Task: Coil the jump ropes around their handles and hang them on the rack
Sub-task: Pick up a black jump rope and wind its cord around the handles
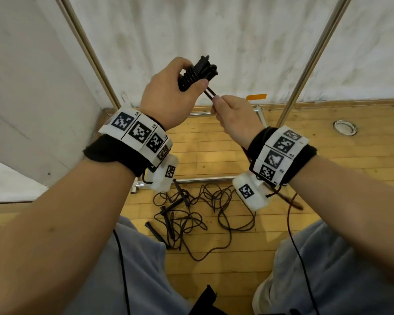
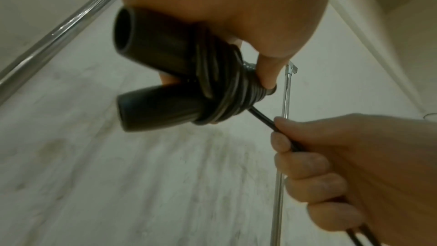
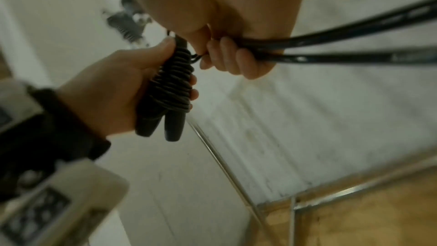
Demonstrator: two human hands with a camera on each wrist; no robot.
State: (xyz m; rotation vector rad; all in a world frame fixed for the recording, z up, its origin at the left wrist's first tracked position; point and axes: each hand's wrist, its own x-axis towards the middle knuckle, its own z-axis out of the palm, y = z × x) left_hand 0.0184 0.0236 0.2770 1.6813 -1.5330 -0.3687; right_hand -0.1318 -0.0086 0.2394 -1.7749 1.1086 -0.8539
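Black coiled jump rope (image 1: 198, 73) gripped in left hand (image 1: 168, 96); right hand (image 1: 234, 119) pinches its loop.

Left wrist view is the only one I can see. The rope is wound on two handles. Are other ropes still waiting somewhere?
Observer: Yes. In the head view, loose ropes lie tangled on the wooden floor, below both hands.
Operator: How does the left hand hold the bundle?
Observer: The right wrist view shows the left hand wrapped round the coiled bundle, thumb on one side, fingers on the other.
Operator: What leaves the right hand at the back?
Observer: Two rope strands run out of the right hand, side by side.
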